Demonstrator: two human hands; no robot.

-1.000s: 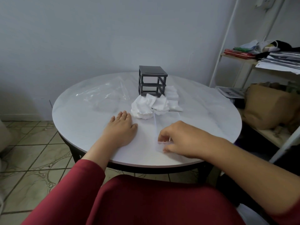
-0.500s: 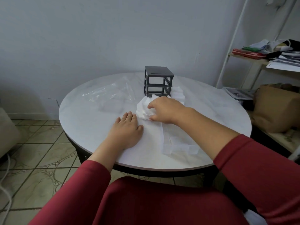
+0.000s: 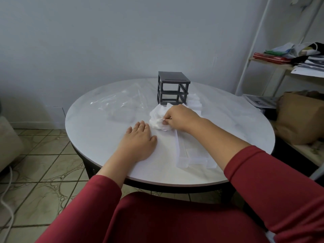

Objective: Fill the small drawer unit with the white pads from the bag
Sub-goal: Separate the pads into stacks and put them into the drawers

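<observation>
- The white pads (image 3: 156,118) are lying heaped under the right hand (image 3: 180,118), and its thumb and fingers are pinching a wad off the pile, likely for loading.
- The left hand (image 3: 138,142) is lying flat and relaxed on the tabletop (image 3: 98,130) beside the pile, gripping nothing, probably bracing.
- A clear drawer (image 3: 184,155) is waiting beneath the right forearm.
- The drawer unit (image 3: 173,88) is standing just beyond the right hand, and the bag (image 3: 119,106) is sprawling beyond the left.
</observation>
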